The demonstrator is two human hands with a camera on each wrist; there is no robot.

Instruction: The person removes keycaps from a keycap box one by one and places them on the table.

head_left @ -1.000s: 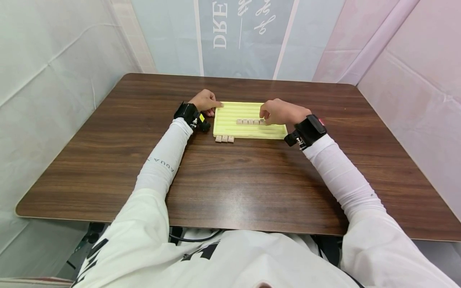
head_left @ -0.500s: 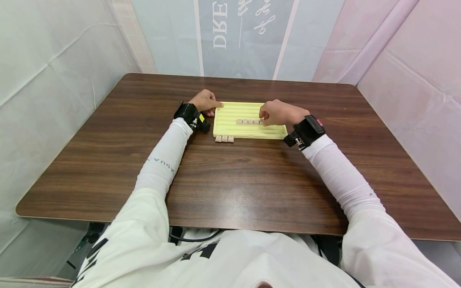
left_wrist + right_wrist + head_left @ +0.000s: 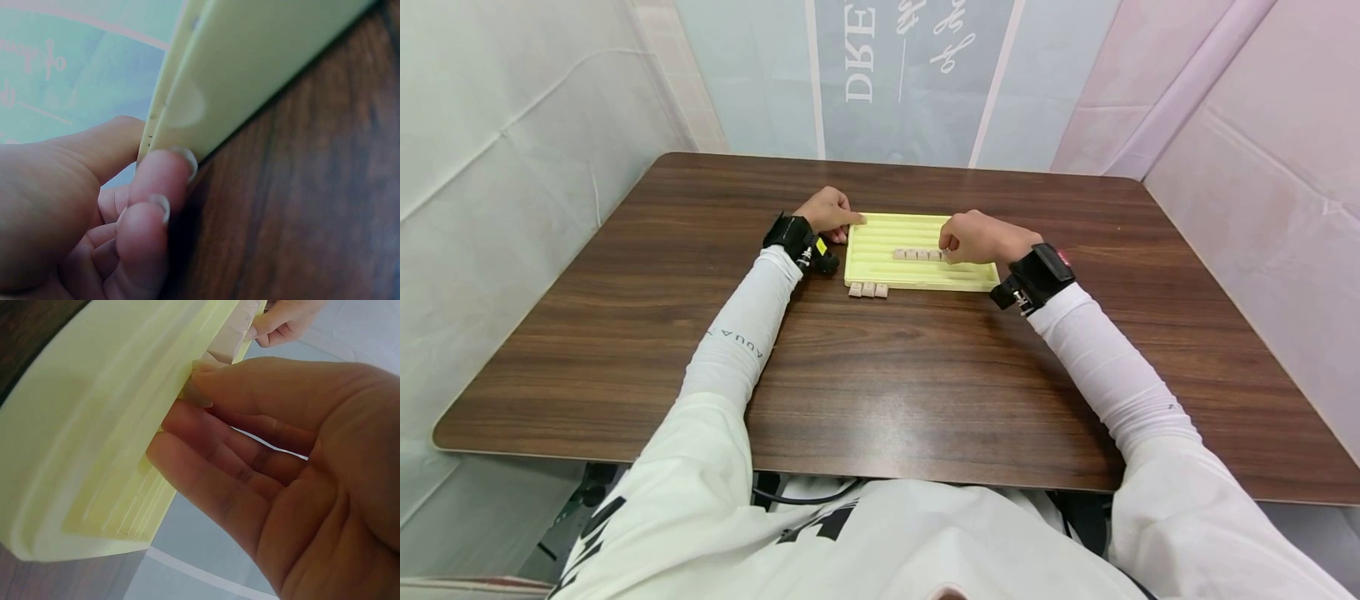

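A yellow ridged tray [image 3: 880, 271] lies on the table, with a row of small beige keycaps [image 3: 917, 254] along one of its ridges. My left hand [image 3: 826, 212] grips the tray's far left corner, thumb over the rim and fingertips [image 3: 164, 178] against the side wall. Over the tray's right half, my right hand [image 3: 987, 237] pinches a keycap [image 3: 198, 395] between thumb and forefinger at the right end of the row. That keycap is mostly covered by the fingers. Three more keycaps [image 3: 868, 290] sit side by side on the table, against the tray's near left edge.
The brown wood-grain table [image 3: 880, 375] extends on all sides of the tray. A pale blue printed sheet [image 3: 895, 125] hangs behind its far edge. White sheeting [image 3: 527, 167] stands at the left, and pinkish sheeting [image 3: 1262, 167] at the right.
My right hand has shifted very slightly toward me, still at the right end of the keycap row. The left hand, the tray and the three loose keycaps keep their places.
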